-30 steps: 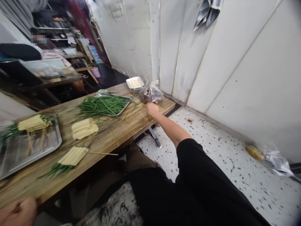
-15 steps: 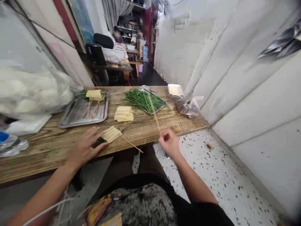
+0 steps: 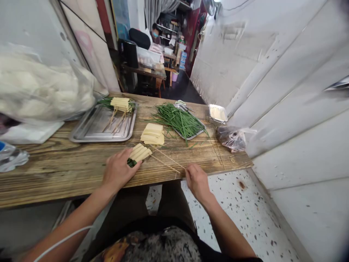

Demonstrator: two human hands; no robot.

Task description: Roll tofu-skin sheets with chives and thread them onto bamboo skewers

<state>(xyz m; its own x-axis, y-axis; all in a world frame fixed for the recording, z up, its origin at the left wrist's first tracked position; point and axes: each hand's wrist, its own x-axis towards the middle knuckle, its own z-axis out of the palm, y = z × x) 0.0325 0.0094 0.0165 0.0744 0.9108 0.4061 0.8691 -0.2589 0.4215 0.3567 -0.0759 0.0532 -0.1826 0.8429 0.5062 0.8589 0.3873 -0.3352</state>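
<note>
My left hand [image 3: 118,170] lies at the left end of a row of pale yellow tofu-skin rolls [image 3: 140,152], thumb and fingers closed around it. Dark green ends poke out of the rolls near the thumb. One bamboo skewer [image 3: 168,166] runs from the rolls' right side toward the table edge. In a pinch, my right hand [image 3: 196,181] holds a second bamboo skewer [image 3: 171,159] by its near end. Its far end points at the rolls' upper right; whether it enters them I cannot tell. Just behind sits a stack of tofu-skin sheets [image 3: 152,134].
Green chives [image 3: 181,119] heap over a metal tray, scissors [image 3: 182,104] behind. A larger tray [image 3: 88,127] bears skewered rolls [image 3: 120,104]. At right are a foil box [image 3: 218,113], a plastic bag [image 3: 233,138] and loose skewers [image 3: 218,151]. A big bag [image 3: 46,85] stands left. Someone sits far back.
My right hand has brought its skewer down from upright to nearly flat, its far end now by the rolls. My left hand has closed in on the rolls. The camera view has shifted.
</note>
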